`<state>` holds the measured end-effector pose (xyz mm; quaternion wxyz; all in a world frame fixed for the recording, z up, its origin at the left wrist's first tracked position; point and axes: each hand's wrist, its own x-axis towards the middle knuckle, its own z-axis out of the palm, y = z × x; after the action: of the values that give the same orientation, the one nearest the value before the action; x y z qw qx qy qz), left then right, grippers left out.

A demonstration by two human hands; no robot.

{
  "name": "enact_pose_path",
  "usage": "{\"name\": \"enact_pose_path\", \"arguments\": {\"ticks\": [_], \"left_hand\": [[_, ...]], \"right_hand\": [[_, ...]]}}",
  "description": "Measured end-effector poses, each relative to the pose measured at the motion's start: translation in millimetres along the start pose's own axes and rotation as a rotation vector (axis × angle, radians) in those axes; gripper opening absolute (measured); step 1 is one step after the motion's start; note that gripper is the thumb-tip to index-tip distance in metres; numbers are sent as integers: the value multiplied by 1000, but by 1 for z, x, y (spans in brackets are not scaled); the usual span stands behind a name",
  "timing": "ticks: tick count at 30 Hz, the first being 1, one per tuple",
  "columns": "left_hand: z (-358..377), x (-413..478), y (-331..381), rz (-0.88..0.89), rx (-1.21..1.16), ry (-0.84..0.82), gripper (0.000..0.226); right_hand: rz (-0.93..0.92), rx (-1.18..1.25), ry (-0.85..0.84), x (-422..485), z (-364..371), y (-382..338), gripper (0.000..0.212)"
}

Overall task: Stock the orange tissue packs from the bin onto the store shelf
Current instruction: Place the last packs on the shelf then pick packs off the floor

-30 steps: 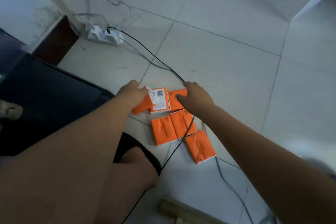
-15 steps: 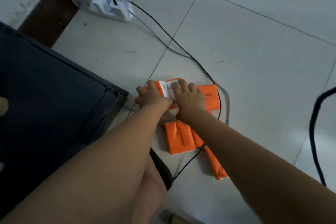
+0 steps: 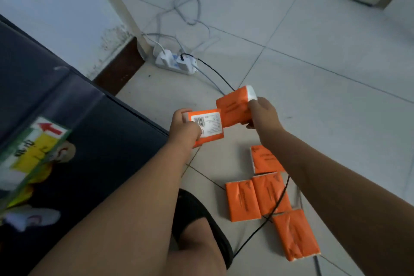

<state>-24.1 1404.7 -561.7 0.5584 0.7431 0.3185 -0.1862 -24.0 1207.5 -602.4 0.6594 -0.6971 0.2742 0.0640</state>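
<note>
1. Floor [image 3: 324, 87]: pale tiles w/ grout lines, fills most of the frame.
2. Dark cabinet [image 3: 74, 107], left side of frame, glossy top; a green/yellow sign w/ red arrow [image 3: 38, 141] shows on it at mid-left.
3. Person's bare arms come in from the bottom edge; a knee in dark shorts [image 3: 201, 219] sits bottom centre.
4. White wall [image 3: 56, 6] upper left, w/ a dark skirting strip [image 3: 121, 67] along its base.
5. White power strip [image 3: 177, 63] on the floor upper centre, near the skirting; grey cords loop above it, a black cable [image 3: 275, 204] runs down-right across the floor packs.
6. Four orange tissue packs on the floor, lower right of frame: one [image 3: 265, 160] partly under the right forearm, two side by side [image 3: 242, 200] [image 3: 270, 192] w/ long axes running roughly up-down the frame, one [image 3: 295, 234] lowest, long axis tilted toward lower right. All lie flat.
7. Left hand [image 3: 184, 129], centre frame: fingers and thumb curled round the left pack [image 3: 207, 125], held off the floor, barcode label face up, long axis approx. left-right.
8. Right hand [image 3: 262, 112], just right of centre: fingers wrapped round the right pack [image 3: 235, 107], also off the floor, long axis tilted, white end pointing upper right. The two held packs meet or overlap at their near corners; can't tell which.
</note>
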Motion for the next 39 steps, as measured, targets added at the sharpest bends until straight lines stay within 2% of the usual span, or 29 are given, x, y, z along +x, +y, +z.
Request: {"name": "enact_pose_path", "arguments": {"ticks": [2,5,9,12,15,18,22,23,26,30,32,35,37,39], "left_hand": [[-17,-14,27,-11,-195,-39,77],[-41,-47,62,56,-418,-116,70],[-68,-93,103,179,-598,-153,69],[-86,-133,131,270,-688,-148,68],[-106,-174,156,362,-757,-134,57],[-135,-215,173,449,-785,-120,44],[-188,-266,178,563,-833,-148,44],[-203,-277,177,585,-862,-146,45],[-249,-305,167,671,-957,-140,41],[-302,-331,141,795,-996,-74,22],[-324,-340,127,830,-983,2,21],[-355,-344,103,816,-925,224,16],[-373,-346,87,802,-874,322,20],[-387,-346,72,805,-802,403,14]], "right_hand": [[35,186,-42,-4,-9,-32,18],[-58,301,-156,-20,-22,-81,30],[-209,236,-350,-61,-37,-152,51],[-313,172,-394,-91,-46,-200,60],[-389,172,-410,-125,-48,-242,67],[-452,211,-450,-164,-40,-277,59],[-499,309,-541,-214,-14,-312,17],[-497,329,-564,-227,-5,-319,15],[-503,345,-641,-263,28,-337,32],[-499,350,-743,-306,75,-352,38],[-485,340,-788,-321,97,-354,38],[-463,310,-864,-340,130,-353,42],[-450,284,-907,-349,150,-349,43],[-437,238,-956,-353,166,-342,49]]}}
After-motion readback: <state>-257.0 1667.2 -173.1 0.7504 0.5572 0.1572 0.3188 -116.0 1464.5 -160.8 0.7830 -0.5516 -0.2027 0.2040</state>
